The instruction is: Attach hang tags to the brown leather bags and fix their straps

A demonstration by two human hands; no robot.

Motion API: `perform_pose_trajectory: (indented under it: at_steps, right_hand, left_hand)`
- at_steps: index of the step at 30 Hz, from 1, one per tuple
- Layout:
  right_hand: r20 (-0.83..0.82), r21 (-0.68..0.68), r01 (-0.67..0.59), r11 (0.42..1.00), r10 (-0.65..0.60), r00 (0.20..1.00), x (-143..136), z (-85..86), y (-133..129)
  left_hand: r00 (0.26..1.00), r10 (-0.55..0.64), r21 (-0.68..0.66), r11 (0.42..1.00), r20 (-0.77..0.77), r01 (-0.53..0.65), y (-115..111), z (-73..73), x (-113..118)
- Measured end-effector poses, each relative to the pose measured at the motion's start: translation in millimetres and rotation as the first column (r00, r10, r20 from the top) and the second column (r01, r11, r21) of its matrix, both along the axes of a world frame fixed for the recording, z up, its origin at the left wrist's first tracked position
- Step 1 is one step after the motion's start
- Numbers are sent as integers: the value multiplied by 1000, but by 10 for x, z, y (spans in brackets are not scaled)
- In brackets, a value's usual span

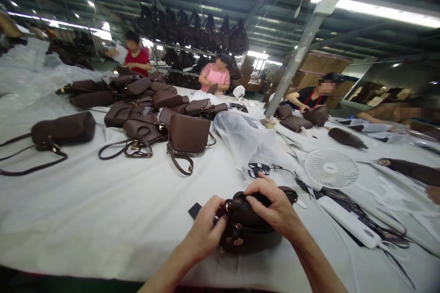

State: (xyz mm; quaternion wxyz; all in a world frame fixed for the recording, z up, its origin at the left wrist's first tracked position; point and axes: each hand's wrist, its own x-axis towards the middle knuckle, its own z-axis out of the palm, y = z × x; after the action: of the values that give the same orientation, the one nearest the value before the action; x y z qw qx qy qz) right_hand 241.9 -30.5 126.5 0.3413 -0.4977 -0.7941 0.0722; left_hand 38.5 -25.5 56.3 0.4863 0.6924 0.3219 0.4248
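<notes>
A dark brown bag with gold-coloured metal fittings rests on the white-covered table near its front edge. At the bag's left end, my left hand is closed, its thumb and fingers pinching near a metal ring. A small black tag sticks out to the left, beside that hand's fingers. My right hand lies over the top of the bag, thumb and index finger closed on the dark strap or handle. What exactly lies between the fingertips is partly hidden.
Brown bags are piled at the left and back. Plastic wrap, a white fan and a white power strip with cables lie ahead and right. A metal post rises from the table. Several people work beyond.
</notes>
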Motion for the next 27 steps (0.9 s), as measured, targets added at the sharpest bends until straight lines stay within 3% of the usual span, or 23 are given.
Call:
perform_pose_trajectory:
  at_steps: [3,7,10,13,18,22,27]
  right_hand:
    - [-1,3,-14,1000,14,1000,19,-10,-11]
    - [-10,15,-22,1000,22,1000,32,-37,-7]
    - [-7,7,-26,1000,26,1000,28,-42,-9]
    - [-13,6,-32,999,32,999,23,-33,-18]
    - [-34,27,-36,999,37,999,32,-44,-20]
    - [-32,24,-36,999,37,999,53,-79,-7]
    - [-52,20,-35,999,36,998,54,-93,4]
  left_hand:
    - [999,-34,-66,997,14,35,16,67,-23]
    - [972,-78,-288,947,223,142,39,119,-34]
    - [959,-19,-397,908,283,135,40,104,12]
    - [980,64,-314,949,187,-2,25,116,69]
    - [988,151,-10,988,41,-151,-25,187,108]
    - [999,47,120,992,-9,-45,48,225,68]
    - [970,-109,128,982,-219,140,199,405,-31]
